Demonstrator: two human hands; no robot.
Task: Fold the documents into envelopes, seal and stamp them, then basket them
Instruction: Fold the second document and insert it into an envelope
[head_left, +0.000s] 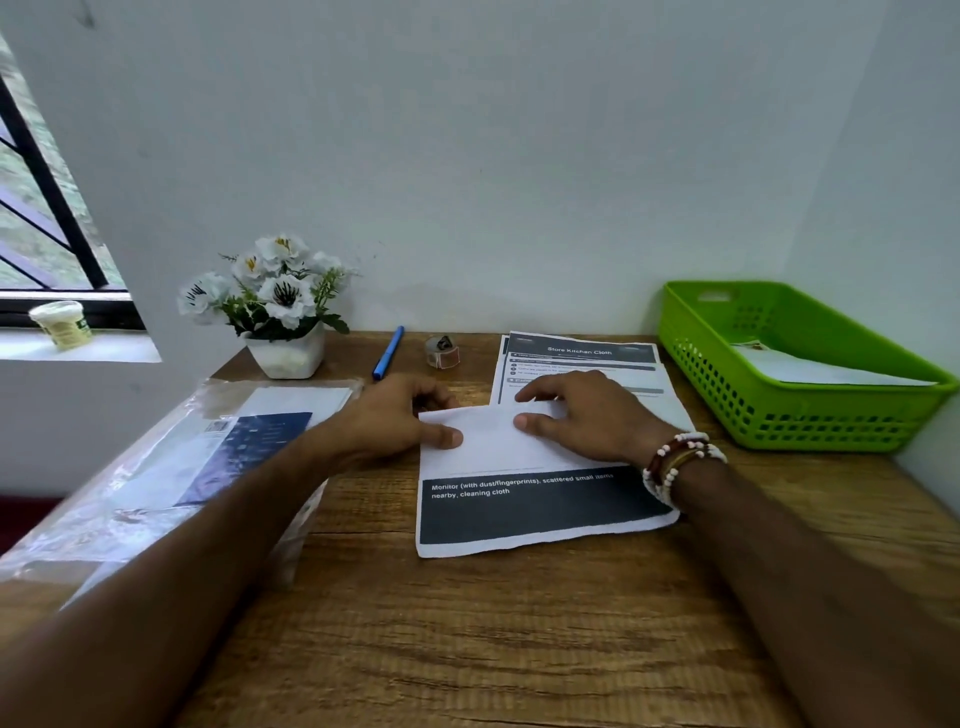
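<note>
A printed document (540, 506) lies in the middle of the wooden desk, its upper part folded down over itself so the white back faces up above a dark printed band. My left hand (400, 415) pinches the fold's left corner. My right hand (587, 410) presses flat on the fold's right part, thumb on the paper. More printed documents (579, 353) lie stacked behind. A green basket (779, 421) at the right holds a white envelope (810, 369). A clear plastic pack of envelopes (208, 457) lies at the left.
A blue pen (388, 352) and a small roll of stamps (442, 352) lie near the back wall. A white pot of artificial flowers (280, 312) stands at the back left. A small jar (62, 325) sits on the window sill. Walls close off the back and right.
</note>
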